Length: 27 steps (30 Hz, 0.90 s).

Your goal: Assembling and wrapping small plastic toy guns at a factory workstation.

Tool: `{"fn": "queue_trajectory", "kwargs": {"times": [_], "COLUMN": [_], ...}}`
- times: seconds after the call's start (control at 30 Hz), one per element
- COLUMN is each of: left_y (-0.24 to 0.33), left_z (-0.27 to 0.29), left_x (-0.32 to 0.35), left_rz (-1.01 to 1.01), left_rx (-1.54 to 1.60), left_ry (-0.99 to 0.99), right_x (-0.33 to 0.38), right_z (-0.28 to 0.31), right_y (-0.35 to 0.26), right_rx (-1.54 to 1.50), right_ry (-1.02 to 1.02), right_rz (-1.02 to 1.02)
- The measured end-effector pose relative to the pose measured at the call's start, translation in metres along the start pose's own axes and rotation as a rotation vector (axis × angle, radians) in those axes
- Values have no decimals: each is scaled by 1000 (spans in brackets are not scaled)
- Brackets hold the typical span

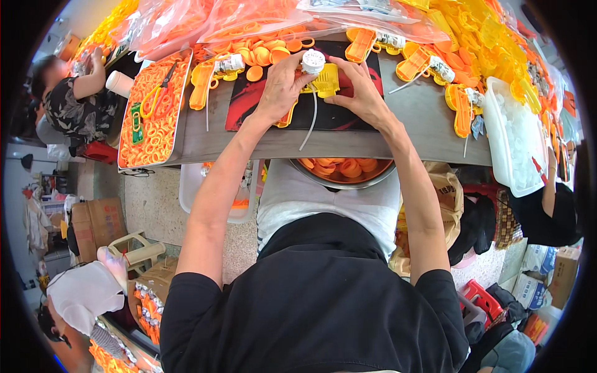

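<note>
A partly assembled toy gun stands between my hands over the dark red-and-black mat (249, 112). It has a yellow shell (326, 81), a round white part with small holes (313, 61) on top, and a thin pale tube (312, 121) hanging down. My left hand (278, 90) is closed on the toy gun, fingers beside the white part and thumb in front. My right hand (365, 96) curves around the other side of the yellow shell, thumb touching its lower edge and fingers behind. Part of an orange piece shows below my left hand; the fingers hide the rest.
Similar toy guns (202, 84) lie left and right (460, 109) on the table. A tray of orange rings (146, 146) holds scissors (158, 96). Right stands a white bin of translucent parts (513, 137). A metal bowl (348, 184) sits at my lap. Other people work nearby.
</note>
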<state>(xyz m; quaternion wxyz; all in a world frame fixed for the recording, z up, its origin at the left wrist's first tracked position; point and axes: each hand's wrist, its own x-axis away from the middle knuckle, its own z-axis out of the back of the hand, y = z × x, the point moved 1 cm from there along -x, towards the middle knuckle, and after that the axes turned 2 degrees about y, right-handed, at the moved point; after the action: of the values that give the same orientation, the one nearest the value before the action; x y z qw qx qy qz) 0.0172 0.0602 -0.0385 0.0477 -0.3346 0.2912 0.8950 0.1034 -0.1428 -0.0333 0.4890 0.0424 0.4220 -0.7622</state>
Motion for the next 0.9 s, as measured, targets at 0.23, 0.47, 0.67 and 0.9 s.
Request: {"fn": "queue_trajectory", "kwargs": {"times": [0.23,0.47,0.67,0.9], "left_y": [10,23,29,34], "left_z": [27,38,37,39], "left_x": [-20,-51,-65,-73], "left_rz": [210,-60,-233,-185], "left_rx": [329,128,19,26], "left_ry": [-150,-418,-468,-611], "right_x": [2,1,1,1], "right_z": [-2,6,8,8], "right_y": [-9,-16,-16,-16], "right_rx": [-328,-286,-287,-281], "right_ry": [191,263,275,300], "right_rz": [-93,-72,-101,-106]}}
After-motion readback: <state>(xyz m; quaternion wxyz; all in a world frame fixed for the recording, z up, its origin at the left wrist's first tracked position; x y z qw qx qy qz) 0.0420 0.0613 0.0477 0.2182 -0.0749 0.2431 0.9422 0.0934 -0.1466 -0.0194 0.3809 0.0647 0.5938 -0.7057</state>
